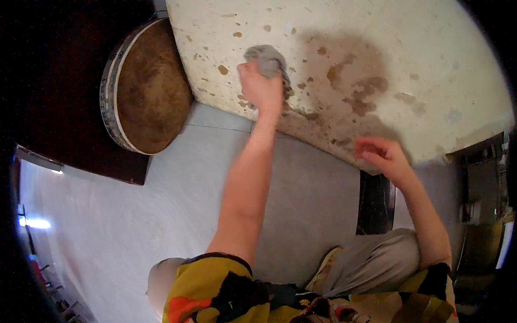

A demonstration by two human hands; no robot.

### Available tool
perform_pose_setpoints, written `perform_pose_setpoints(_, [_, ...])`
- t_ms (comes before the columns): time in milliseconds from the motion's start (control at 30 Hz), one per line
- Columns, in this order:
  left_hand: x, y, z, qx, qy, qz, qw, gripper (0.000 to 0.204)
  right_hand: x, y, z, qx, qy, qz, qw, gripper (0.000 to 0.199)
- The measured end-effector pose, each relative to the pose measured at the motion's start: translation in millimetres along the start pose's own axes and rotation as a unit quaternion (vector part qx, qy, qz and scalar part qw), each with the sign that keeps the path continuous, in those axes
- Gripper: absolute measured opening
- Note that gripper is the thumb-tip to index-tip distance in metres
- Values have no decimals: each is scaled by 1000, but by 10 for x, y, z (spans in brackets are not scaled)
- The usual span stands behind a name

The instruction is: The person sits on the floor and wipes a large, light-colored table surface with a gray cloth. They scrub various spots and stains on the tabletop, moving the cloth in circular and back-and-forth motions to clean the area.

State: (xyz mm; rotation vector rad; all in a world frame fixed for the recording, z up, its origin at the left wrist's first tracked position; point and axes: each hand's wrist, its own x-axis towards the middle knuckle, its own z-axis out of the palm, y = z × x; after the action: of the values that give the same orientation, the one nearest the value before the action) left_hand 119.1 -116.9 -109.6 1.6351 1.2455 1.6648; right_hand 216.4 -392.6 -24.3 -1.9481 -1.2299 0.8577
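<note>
Board (64,102), upper left: dark, with its lower corner over the floor (199,215).

Disc (156,91), upper left: brown face, pale rim, set against the board and close beside the panel (204,24). Risk: a wide sweep of the near arm to that side could have knocked it.

Left hand (262,91), upper centre: fingers closed around the cloth, though blur left the exact hold of the fingertips uncertain.

Cloth (266,56), upper centre: grey, bunched, on the panel. Risk: a loose fold could have slipped out of the grip if it snagged or dragged.

Spots (366,89), upper centre to right: brown, apparently wet, scattered over the panel. Risk: pushed toward the near edge, they could have smeared or dripped to the floor.

Shoe (325,267), lower centre: on the floor below the panel; drips there could have made footing slick.

Right hand (389,157), right of centre: fingers loosely curled, empty, at the panel's near corner. Risk: a careless shift could have scraped it there.
</note>
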Motion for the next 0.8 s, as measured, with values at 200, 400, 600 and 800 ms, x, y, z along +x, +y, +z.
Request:
perform_pose_setpoints(200, [-392, 346, -36, 42, -220, 128, 966, 51, 37, -5, 21, 12, -2, 26, 1000, 31])
perform_pose_setpoints(400, [-499, -596, 121, 38, -75, -37, 996, 54, 34, -8, -31, -12, -2, 6, 1000, 31])
perform_pose_setpoints(600, [-559, -721, 149, 89, -142, -190, 967, 53, -38, 26, -53, 36, 6, 17, 999, 31])
perform_pose_setpoints(800, [-386, -88, 122, -8, -95, 18, 995, 45, 19, 23, -47, 26, 2, 32, 999, 31])
